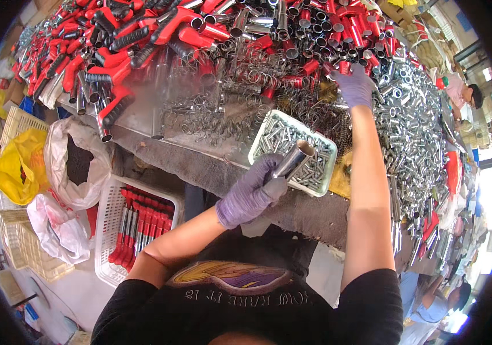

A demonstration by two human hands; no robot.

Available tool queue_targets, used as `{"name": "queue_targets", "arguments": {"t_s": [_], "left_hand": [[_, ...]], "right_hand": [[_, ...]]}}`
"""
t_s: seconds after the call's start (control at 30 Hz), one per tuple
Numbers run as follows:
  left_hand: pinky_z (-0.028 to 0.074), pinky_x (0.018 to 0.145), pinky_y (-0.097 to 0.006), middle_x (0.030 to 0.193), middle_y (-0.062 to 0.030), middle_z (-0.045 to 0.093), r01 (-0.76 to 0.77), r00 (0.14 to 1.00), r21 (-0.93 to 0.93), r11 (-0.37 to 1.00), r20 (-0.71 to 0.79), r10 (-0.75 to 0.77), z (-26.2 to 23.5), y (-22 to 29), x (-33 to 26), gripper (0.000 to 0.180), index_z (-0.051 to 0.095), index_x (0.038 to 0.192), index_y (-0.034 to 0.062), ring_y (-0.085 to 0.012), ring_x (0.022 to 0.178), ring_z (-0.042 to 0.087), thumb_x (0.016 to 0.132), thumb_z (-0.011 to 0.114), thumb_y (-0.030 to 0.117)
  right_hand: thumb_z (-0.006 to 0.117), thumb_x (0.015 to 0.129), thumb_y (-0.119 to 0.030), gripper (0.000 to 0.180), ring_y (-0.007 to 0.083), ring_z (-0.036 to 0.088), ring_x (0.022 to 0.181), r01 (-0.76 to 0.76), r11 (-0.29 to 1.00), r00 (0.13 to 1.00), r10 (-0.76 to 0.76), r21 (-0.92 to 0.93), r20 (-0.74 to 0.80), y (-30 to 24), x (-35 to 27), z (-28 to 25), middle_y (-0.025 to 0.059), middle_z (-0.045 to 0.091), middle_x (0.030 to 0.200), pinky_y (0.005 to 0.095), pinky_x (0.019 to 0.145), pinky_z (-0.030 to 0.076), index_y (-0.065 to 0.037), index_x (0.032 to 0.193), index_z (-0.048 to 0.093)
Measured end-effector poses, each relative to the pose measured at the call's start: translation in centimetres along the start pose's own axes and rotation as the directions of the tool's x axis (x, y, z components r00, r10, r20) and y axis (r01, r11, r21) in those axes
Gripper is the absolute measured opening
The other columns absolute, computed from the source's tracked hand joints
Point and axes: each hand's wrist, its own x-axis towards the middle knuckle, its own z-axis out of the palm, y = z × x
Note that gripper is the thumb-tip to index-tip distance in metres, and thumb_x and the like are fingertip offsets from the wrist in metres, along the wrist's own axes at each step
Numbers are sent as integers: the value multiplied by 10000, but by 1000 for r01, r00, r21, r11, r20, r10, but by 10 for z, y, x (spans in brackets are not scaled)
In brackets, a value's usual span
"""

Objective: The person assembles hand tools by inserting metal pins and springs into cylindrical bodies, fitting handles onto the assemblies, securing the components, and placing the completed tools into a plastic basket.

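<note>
My left hand (pixel 253 192), in a purple-grey glove, is closed round a shiny chrome metal tube (pixel 295 158). The tube's open end tilts up and to the right, above a pale green tray (pixel 332 155) of small metal pins (pixel 283 137). My right hand (pixel 355 87), gloved the same way, reaches to the far side of the bench. Its thumb and fingers lie on either side of a short red tube (pixel 345 68) at the edge of a heap of red and chrome tubes (pixel 320 34).
Red-and-black handles (pixel 122 66) pile up at the far left. Coil springs (pixel 240 80) lie mid-bench; metal fittings (pixel 410 115) cover the right. A white basket (pixel 105 230) of red-handled parts, a white sack (pixel 87 155) and a yellow bag (pixel 18 167) stand left. Other people are at right.
</note>
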Motion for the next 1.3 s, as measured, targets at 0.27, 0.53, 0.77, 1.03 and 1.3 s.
{"name": "queue_targets", "arguments": {"t_s": [0.27,0.53,0.77,1.03,1.3], "left_hand": [[429,658,-238,859,-22,528,-76,994,298,952,93,51,-8,12,10,374,452,1165,59,-76,739,479,901,581,291],[425,772,-276,947,-28,525,-112,975,395,912,222,24,-4,5,7,365,477,1143,52,-107,848,470,877,617,259],[406,908,-303,1133,-67,536,-57,967,222,973,256,-2,4,2,11,606,436,1256,27,-132,1036,489,821,689,365],[428,903,-298,1074,-52,596,66,960,413,908,223,-171,13,19,7,464,493,1256,35,-131,1011,540,861,638,231],[399,935,-302,1111,-62,578,9,978,248,969,201,-61,10,17,-4,479,493,1259,30,-138,1048,522,861,640,251]], "right_hand": [[629,749,-77,411,74,537,765,85,765,978,-188,639,95,-5,-136,-110,40,597,935,209,670,439,-13,1148,554],[625,786,-104,356,227,562,1026,343,569,856,-517,747,1,-22,-219,-127,131,567,1130,315,865,447,-16,1124,555],[618,806,-154,401,219,570,1037,466,646,756,-646,605,107,-37,-228,-113,164,564,1170,303,868,448,-9,1174,548],[535,887,-291,391,276,622,953,261,953,965,-256,-151,53,45,-96,-45,184,643,1034,368,852,460,-14,1157,593],[597,753,-354,396,347,604,930,603,773,722,-422,-199,548,80,-35,-20,190,638,1015,398,838,471,-66,1020,653]]}}
